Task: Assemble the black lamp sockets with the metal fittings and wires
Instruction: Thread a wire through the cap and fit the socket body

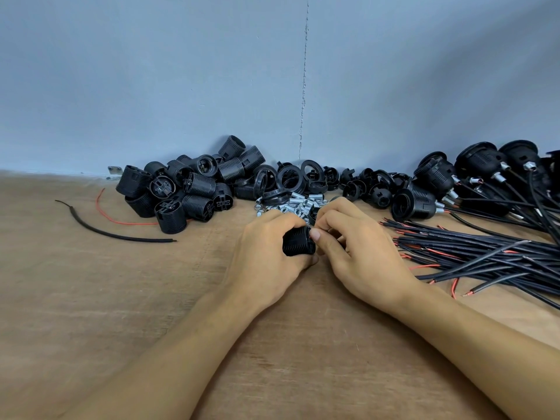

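Both forearms come in from the bottom edge, left forearm (181,344) and right forearm (485,344), and meet at frame centre. We see the left hand (266,256) wrapped around a black threaded socket (298,245), which lies on its side, held just above or on the wooden table (91,298); contact is unclear. We see the right hand (354,253) with fingers curled and its thumb tip against the socket's right end; a dark bit shows between its fingers, and we cannot tell whether it grips anything. Just behind the hands, centre frame, lies a heap of small metal fittings (300,204). Left of that, we mark a pile of bare socket bodies (188,189), ribbed and tumbled at all angles. Behind the fittings sit black rings (288,177), and to their right a scatter of black caps (369,186). Right edge of the frame: assembled sockets (439,183), each with a metal fitting and a wire coming out. Below them a wire bundle (485,256) fans across the right side, black sheaths with red and bare stripped ends pointing toward the right hand. Left of frame, we note a loose black wire (115,234) curving on the table and a thin red wire (121,221) beside it, running to the socket bodies. A small metal bracket (113,171) sits at the foot of the blue-grey wall (181,71).
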A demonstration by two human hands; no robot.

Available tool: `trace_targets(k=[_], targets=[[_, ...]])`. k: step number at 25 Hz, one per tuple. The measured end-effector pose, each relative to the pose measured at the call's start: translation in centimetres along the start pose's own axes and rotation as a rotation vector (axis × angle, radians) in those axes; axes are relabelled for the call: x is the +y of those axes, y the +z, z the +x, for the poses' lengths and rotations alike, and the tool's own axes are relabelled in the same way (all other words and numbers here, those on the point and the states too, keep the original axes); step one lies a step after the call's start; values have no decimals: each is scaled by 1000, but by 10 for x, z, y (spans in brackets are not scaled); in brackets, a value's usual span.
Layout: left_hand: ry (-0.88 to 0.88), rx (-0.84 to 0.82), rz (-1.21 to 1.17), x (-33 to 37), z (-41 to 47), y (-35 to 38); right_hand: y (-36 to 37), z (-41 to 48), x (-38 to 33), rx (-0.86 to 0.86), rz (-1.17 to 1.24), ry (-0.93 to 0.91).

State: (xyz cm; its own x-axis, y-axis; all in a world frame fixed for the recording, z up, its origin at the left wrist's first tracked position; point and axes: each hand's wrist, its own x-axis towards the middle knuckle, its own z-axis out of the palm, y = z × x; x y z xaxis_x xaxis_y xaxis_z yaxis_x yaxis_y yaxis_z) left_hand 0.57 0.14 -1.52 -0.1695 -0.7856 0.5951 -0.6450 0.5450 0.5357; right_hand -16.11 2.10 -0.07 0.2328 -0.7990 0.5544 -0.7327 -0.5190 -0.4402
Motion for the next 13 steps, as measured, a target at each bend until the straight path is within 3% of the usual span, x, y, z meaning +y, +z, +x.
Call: trace_targets(k=[8, 13], targets=[[-36, -27, -14, 4, 0, 0, 0, -1, -1, -13, -59, -20], [-83, 0, -57, 1, -1, -1, 1, 0, 1, 20, 56, 21]])
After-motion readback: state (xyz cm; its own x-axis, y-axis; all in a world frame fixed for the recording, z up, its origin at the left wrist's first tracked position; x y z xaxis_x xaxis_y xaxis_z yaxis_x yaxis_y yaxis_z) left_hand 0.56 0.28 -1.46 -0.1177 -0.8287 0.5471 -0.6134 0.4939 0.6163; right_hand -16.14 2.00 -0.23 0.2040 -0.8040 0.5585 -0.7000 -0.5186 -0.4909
